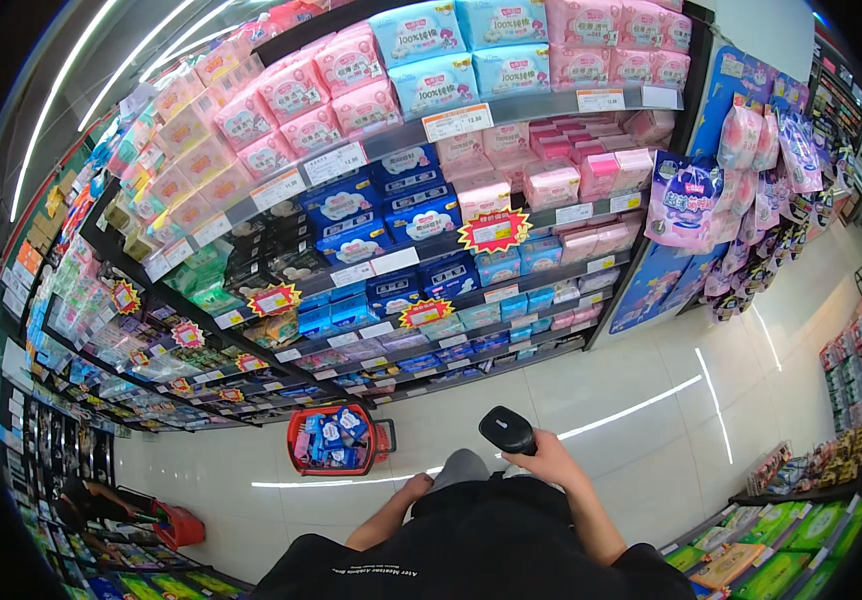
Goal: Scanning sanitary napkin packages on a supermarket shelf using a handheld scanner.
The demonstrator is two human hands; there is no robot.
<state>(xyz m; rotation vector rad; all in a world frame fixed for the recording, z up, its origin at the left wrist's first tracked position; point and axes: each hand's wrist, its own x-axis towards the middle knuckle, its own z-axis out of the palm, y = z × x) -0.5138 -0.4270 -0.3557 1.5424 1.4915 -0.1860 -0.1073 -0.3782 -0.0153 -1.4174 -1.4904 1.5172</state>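
Note:
My right hand [549,456] grips a black handheld scanner [506,430] by its handle, in front of my right thigh. The scanner's broad head points towards the shelving. Beside my left leg hangs my left hand [421,484], partly hidden, so its finger pose is unclear. A red shopping basket [293,444] stands on the floor ahead and to the left, apart from both hands. Blue and pink soft packs [337,435] fill it. Before me rises a dark shelving unit [371,268] stocked with pink, light blue and dark blue sanitary pad packs [356,196].
Starburst price signs [495,230] and label strips line the shelf edges. Hanging pouches [686,199] stick out at the shelf's right end. A person [93,502] is at the far left with a red basket [179,525]. Low shelves of green packs [776,536] stand behind right.

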